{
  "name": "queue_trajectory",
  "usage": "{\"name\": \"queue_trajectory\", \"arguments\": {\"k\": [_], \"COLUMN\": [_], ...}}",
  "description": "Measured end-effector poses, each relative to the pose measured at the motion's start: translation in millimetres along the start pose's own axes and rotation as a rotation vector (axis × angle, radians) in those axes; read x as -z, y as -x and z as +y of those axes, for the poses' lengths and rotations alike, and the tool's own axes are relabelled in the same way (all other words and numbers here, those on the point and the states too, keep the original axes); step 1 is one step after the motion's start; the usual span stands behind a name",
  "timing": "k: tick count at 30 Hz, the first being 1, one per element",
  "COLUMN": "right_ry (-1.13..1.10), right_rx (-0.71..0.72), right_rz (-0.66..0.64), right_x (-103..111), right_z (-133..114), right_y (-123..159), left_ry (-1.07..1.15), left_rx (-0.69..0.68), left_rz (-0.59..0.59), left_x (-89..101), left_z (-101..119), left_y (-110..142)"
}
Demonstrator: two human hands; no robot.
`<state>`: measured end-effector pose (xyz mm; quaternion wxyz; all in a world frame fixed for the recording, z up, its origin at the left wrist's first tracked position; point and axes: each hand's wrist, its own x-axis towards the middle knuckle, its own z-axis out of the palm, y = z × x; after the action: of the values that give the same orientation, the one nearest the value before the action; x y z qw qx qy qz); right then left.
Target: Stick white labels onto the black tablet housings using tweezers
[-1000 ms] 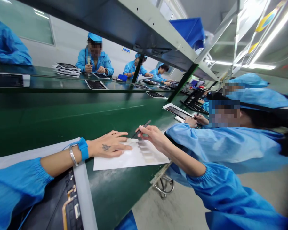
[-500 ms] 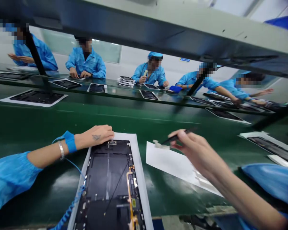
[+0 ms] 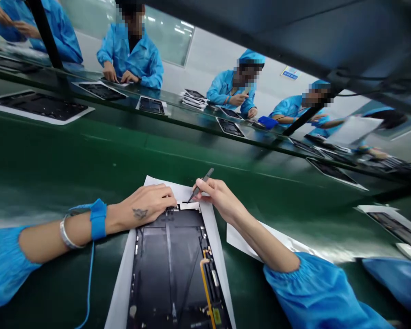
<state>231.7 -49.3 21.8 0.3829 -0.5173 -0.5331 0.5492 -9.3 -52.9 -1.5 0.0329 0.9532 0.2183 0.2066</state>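
Observation:
An opened tablet chassis (image 3: 178, 269) lies in front of me on a white sheet, its dark inside and an orange flex cable showing. My left hand (image 3: 147, 210), with a blue wrist strap, rests on the chassis's top left corner, fingers curled down onto its edge. My right hand (image 3: 219, 198) pinches grey tweezers (image 3: 200, 185), whose tip touches a small pale strip (image 3: 189, 206) at the chassis's top edge. A white liner sheet (image 3: 260, 237) lies under my right forearm.
The green conveyor belt (image 3: 89, 155) runs across in front of me. More open tablets (image 3: 37, 105) lie on it and on the far bench. Several people in blue smocks work across the line. A dark shelf hangs overhead.
My right hand carried the tweezers and the strip from the liner sheet leftward to the chassis's top edge. My left hand stayed at the top left corner. The view tilted down and left.

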Motion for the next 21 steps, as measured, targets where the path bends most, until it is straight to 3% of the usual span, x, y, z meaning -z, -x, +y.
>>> {"name": "queue_trajectory", "arguments": {"k": [21], "right_ry": [0.052], "right_rx": [-0.048], "right_rz": [-0.003], "right_x": [1.7], "right_z": [-1.4], "right_y": [2.7], "left_ry": [-0.032], "left_rx": [-0.029], "left_rz": [0.059], "left_x": [-2.2], "left_z": [2.0], "left_y": [-3.0]}}
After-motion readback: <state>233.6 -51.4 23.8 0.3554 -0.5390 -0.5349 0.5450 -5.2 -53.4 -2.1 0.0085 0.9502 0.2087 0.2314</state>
